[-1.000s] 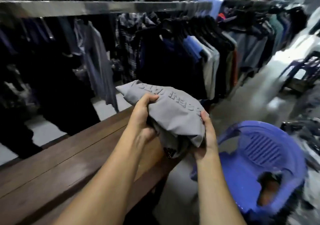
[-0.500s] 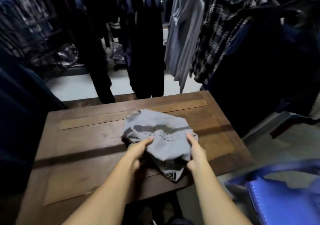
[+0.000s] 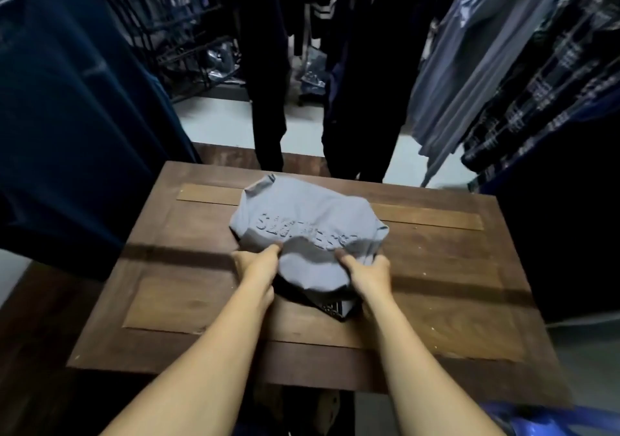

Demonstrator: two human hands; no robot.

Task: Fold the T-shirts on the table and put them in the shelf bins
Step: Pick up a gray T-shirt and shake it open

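Observation:
A grey T-shirt with raised lettering lies bunched on the middle of the wooden table. A black collar label shows at its near edge. My left hand grips the shirt's near left edge, thumb on top and fingers tucked under the cloth. My right hand grips the near right edge the same way. No shelf bins are in view.
Dark clothes hang close on the left, dark trousers and a grey shirt hang behind the table, and plaid shirts on the right. A blue plastic chair shows at the bottom right corner.
I turned from the chair and clothes rack to face the table. The grey shirt, held in the air a second ago, now lies on the tabletop, still gripped by both hands.

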